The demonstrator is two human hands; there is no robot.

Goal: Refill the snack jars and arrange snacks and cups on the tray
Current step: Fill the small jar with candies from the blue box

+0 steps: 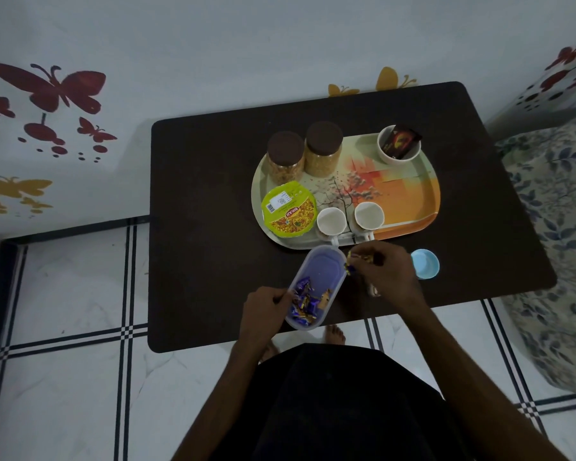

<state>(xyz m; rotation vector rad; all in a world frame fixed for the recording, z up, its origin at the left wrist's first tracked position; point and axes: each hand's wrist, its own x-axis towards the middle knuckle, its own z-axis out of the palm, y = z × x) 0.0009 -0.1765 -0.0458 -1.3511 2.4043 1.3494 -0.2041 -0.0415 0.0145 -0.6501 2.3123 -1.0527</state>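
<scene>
Purple-and-gold wrapped candies are pinched in the curled fingers of the right hand, just right of the far end of an oval translucent container on the dark brown table. The left hand grips the container's near left rim, fingers curled over it. More wrapped candies lie heaped in the container's near half; its far half shows a bare purple bottom.

Just right of the right hand sits a small light-blue bowl, apart from the tray. Directly beyond the container lies the orange-and-cream tray. On its near edge stand two white cups, side by side. Left of them rests a round green snack pack. At the tray's far left stand two clear snack jars with brown lids, touching each other, both filled with yellowish snacks. At the far right a white bowl holds a dark packet.
</scene>
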